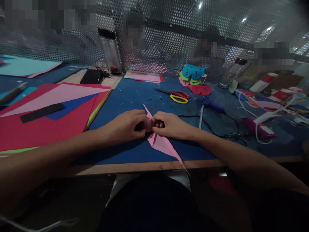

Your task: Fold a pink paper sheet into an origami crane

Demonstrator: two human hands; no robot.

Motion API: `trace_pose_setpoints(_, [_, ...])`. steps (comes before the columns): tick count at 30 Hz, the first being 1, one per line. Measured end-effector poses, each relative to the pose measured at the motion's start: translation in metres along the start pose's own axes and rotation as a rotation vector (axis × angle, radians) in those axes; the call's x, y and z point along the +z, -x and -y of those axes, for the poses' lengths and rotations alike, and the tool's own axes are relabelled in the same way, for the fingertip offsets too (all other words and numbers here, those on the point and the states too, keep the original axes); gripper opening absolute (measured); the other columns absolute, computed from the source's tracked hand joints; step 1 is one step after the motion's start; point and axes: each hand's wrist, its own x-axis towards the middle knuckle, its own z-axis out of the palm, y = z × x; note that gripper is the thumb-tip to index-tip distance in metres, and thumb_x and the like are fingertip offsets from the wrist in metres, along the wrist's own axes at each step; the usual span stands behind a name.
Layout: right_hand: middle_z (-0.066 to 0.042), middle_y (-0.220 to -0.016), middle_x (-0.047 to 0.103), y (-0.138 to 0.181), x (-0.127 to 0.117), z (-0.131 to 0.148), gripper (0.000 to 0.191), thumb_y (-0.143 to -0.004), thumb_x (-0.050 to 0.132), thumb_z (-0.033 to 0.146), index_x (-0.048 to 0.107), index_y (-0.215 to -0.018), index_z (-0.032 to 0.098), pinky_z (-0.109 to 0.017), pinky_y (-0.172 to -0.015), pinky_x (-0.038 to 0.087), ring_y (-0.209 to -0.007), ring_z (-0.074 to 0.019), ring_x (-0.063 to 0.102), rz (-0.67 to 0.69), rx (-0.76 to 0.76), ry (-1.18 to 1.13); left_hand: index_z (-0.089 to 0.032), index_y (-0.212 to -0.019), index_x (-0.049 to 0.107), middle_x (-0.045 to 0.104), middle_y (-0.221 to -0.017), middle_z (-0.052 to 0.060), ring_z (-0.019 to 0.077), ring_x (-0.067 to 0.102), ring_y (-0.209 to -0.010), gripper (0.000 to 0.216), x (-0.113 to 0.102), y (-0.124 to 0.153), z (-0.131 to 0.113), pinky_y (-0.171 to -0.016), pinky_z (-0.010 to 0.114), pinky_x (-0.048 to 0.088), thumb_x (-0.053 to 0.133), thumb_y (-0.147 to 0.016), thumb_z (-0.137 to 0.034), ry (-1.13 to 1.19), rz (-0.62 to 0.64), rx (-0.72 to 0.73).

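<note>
A folded piece of pink paper (164,145) lies at the front of the blue table, one long pointed end reaching over the wooden edge and a second thin point sticking out at the back. My left hand (129,126) is closed, pinching the paper's narrow middle from the left. From the right, my right hand (170,125) pinches the same middle part, thumb and fingers curled. The fingertips of both hands almost meet and hide part of the folds there.
Scissors (179,95) and a blue glue gun (212,105) with a cable lie beyond my hands. Coloured sheets (72,133) are stacked at left, near a black phone (91,76) and a clear bottle (111,53). Cut-out masks (193,71) sit before a perforated metal screen (164,42).
</note>
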Motion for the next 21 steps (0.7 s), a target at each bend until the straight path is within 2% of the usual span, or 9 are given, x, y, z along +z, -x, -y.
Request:
trace_pose_setpoints(14, [-0.001,-0.086,0.064,-0.001,-0.003,0.004,0.007,-0.084,0.061,0.020,0.066,-0.088,0.017,-0.025,-0.068,0.038,-0.076,-0.0123,0.056,0.021,0.040,-0.008,-0.019,-0.086,0.060,0.061,-0.086,0.002,0.0178,0.057,-0.080,0.002,0.000,0.000,0.002,-0.071,0.028,0.041,0.060,-0.084,-0.018,0.025,-0.005,-0.015])
trace_pose_setpoints(21, [-0.002,-0.090,0.070,-0.009,-0.001,0.011,0.013,-0.081,0.062,0.029,0.068,-0.088,0.020,-0.027,-0.066,0.035,-0.077,-0.0150,0.057,0.033,0.132,0.135,-0.019,-0.087,0.060,0.063,-0.089,0.002,0.0179,0.059,-0.084,0.004,-0.001,0.000,0.003,-0.075,0.029,0.042,0.059,-0.084,-0.018,0.067,0.021,-0.031])
